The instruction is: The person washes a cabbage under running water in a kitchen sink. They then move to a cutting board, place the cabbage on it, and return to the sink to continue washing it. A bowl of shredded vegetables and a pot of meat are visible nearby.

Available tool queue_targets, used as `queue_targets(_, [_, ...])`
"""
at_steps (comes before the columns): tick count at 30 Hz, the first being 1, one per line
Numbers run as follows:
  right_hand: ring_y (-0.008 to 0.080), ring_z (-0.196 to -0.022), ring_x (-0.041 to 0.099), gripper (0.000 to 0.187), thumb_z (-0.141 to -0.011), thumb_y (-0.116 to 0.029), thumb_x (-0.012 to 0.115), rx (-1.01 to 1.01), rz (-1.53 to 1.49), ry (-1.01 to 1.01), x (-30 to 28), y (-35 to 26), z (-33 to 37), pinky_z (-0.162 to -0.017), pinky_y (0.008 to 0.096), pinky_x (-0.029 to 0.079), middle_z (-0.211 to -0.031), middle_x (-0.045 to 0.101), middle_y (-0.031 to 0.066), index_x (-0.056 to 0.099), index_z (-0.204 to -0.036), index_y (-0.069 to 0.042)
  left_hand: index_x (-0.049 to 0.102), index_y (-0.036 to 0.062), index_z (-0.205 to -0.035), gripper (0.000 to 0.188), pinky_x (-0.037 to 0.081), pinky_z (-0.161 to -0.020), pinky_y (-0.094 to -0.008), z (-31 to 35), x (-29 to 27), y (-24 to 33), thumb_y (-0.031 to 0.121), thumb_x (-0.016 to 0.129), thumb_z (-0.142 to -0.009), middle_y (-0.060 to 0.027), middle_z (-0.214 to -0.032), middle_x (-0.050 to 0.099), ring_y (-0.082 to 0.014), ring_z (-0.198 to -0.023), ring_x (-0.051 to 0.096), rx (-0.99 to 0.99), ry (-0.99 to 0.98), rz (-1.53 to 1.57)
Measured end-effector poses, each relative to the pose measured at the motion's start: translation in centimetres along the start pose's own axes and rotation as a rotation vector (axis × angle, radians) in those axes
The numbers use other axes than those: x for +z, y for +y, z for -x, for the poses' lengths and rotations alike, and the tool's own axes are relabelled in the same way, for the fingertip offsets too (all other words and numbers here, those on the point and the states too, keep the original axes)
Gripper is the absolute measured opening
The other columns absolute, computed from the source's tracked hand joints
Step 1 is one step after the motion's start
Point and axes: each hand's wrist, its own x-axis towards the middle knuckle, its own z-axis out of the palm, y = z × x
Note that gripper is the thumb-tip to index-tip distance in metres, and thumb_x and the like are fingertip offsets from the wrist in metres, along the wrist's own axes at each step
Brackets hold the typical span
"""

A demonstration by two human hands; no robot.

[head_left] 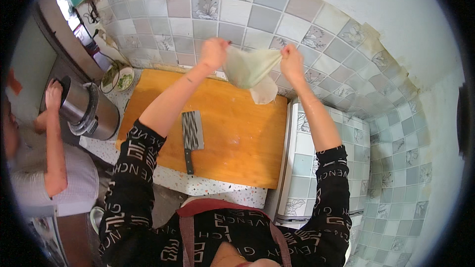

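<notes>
Pale-green translucent sheet (247, 68), cloth or plastic unclear: left hand (213, 53) and right hand (292, 63) set apart, each pinching one side, near the wooden board's (242, 141) far edge. I'd keep tension even, grips level, slack clear of the cleaver (193, 131).
</notes>
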Motion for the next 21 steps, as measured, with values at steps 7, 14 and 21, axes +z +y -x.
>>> queue_targets(7, [0.0426,-0.081,0.059,0.005,-0.088,-0.003,0.053,-0.031,0.048,0.008,-0.6,1.1,-0.3,-0.072,0.0458,0.045,-0.083,0.062,0.0239,0.053,-0.088,0.002,0.067,-0.0001,-0.087,0.028,0.047,-0.069,-0.0484,0.3,-2.1,2.9,0.024,0.055,-0.094,-0.0261,-0.083,0.063,-0.0454,-0.080,0.059,-0.018,-0.079,0.018])
queue_targets(14, [0.0427,-0.081,0.059,0.007,-0.088,-0.005,0.054,-0.082,0.017,0.115,-2.3,-1.6,-1.7,-0.073,0.0458,0.046,-0.083,0.061,0.0245,0.053,-0.089,0.002,0.065,-0.0006,-0.086,0.036,0.046,-0.068,-0.0491,-2.6,-4.1,4.0,0.031,0.051,-0.096,-0.0267,-0.078,0.062,-0.0463,-0.079,0.058,0.010,0.076,0.067])
queue_targets(21, [0.0335,-0.073,0.059,0.012,-0.093,-0.011,0.053,-0.175,0.002,0.158,-4.2,-5.1,-3.7,-0.068,0.0405,0.046,-0.075,0.061,0.0190,0.054,-0.091,0.001,0.063,-0.0025,-0.080,0.039,0.044,-0.064,-0.0502,-4.1,-9.0,7.2,0.029,0.050,-0.098,-0.0245,-0.073,0.061,-0.0447,-0.069,0.056,-0.037,0.177,0.131])
